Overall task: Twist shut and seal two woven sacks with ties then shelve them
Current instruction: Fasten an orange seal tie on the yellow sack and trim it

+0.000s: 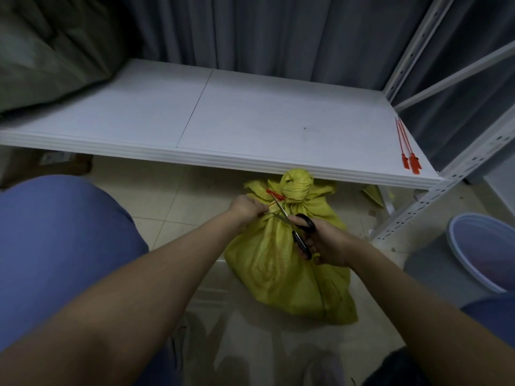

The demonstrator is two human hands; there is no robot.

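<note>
A: Gripping scissors (302, 232) in right hand (327, 242), fingers curled through and round the black handles; blades parted a little, tips aimed at the red tie (274, 195).
B: And left hand (246, 208)?
A: Curled tight at the neck of the sack (278, 271), pinching the tie's thin tail just beside the blades.
B: Whereabouts, that sack?
A: Standing on the tiled floor (178, 207), just in front of the shelf (250, 115), between both forearms. Yellow, woven, mouth twisted into a knob on top. Tie looped round under the knob, tag end sticking out to the left.
B: Anything on the shelf itself?
A: White board with a seam down the middle. Some spare ties (409, 157), red, lying together at the right front corner, near the perforated upright (446, 190). Dull green bundle (47, 57) at the far left, sack-like, blurred and cut off by the frame edge.
B: Behind all that?
A: Grey curtain (250, 29), hanging in folds.
B: And lower down?
A: Pale bucket (479, 252) on the floor at the right, beside the upright, well apart from the sack. Blue-clad knee (55, 246) at the left, nearer than the hands. Cannot tell whether the blades touch the tie.
</note>
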